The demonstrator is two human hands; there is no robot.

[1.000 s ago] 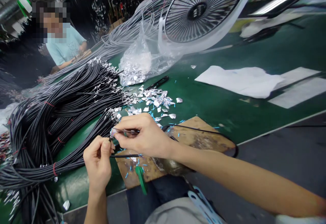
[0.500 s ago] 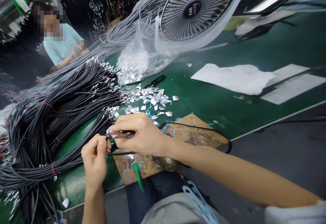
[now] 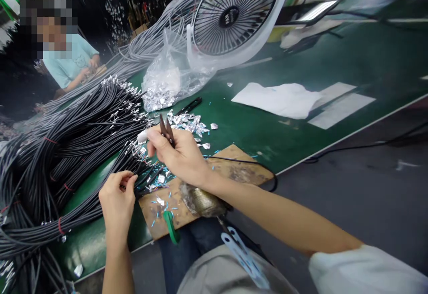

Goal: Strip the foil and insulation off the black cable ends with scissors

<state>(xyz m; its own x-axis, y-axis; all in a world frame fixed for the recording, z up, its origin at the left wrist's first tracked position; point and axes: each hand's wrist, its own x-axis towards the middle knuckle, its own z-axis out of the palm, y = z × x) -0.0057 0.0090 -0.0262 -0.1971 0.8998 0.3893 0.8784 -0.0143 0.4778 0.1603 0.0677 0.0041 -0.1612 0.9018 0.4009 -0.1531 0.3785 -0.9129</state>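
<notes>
My right hand (image 3: 182,155) is closed around small dark snips (image 3: 167,131). Their two blades point up and stand apart. A white cover sits on one fingertip of this hand, over the stripped cable ends. Lower left, my left hand (image 3: 117,196) has its thumb and fingers pinched together on a black cable (image 3: 138,167), which is mostly hidden by the fingers and the bundle behind. Bundles of black cables (image 3: 76,133) with silvery ends and red ties lie beside and behind this hand. Foil scraps (image 3: 190,123) are scattered past my right hand.
A worn wooden board (image 3: 234,164) lies at the table edge with blue trimmings and a green clip-like piece (image 3: 171,227). Beyond are a clear bag of scraps (image 3: 163,91), a black-handled tool (image 3: 190,105), a fan (image 3: 234,17) and white sheets (image 3: 277,100). A co-worker (image 3: 72,57) sits far left.
My right hand has moved up and away from my left hand, and the snips have turned to point upward. The silvery piece at the left fingertips no longer shows. The whole view has shifted slightly.
</notes>
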